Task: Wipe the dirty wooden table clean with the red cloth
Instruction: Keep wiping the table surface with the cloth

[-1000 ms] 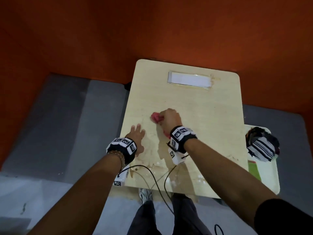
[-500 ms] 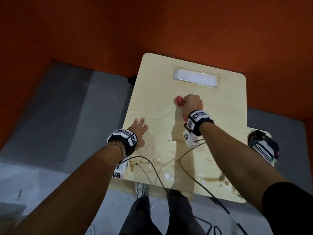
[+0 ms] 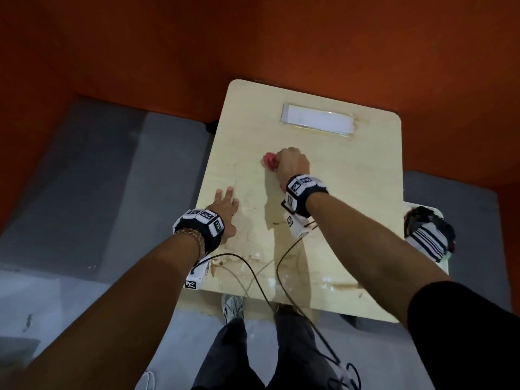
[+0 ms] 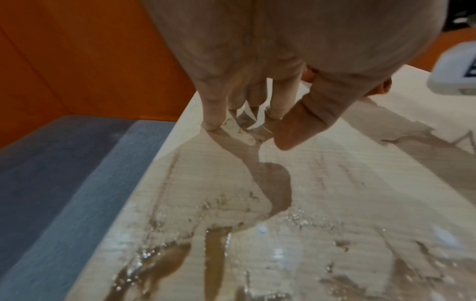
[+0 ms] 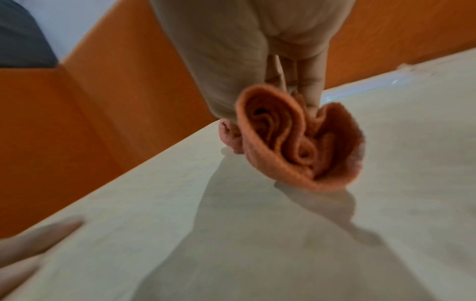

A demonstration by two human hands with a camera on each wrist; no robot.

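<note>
Right hand (image 3: pixel 292 164), fingers curled around the bunched red cloth (image 3: pixel 270 161), presses it against the desk (image 3: pixel 351 192) near the middle of the top, short of the far edge; in the right wrist view the cloth (image 5: pixel 296 140) shows as rolled folds protruding below the fingers (image 5: pixel 310 81), its lower edge touching the surface; left hand (image 3: pixel 225 206), holding nothing, lies with fingers spread and straight on the desk near its left edge; in the left wrist view the fingertips (image 4: pixel 212 120) and thumb touch the surface (image 4: pixel 335 183). Brown wet smears (image 4: pixel 165 262) and droplets cover the near part of the desk, between the left hand and the near edge; fainter streaks (image 3: pixel 239 175) run across the middle. A white rectangular plate (image 3: pixel 318 122) lies flat near the far edge. Dark cables (image 3: pixel 253 266) trail from the wrist bands over the near edge. A striped bundle of fabric (image 3: pixel 429 235) rests on a pale tray (image 3: pixel 444 266) just beside the right edge of the desk; orange walls (image 3: pixel 253 38) enclose the far side; grey floor (image 3: pixel 84 178) lies to the left.
</note>
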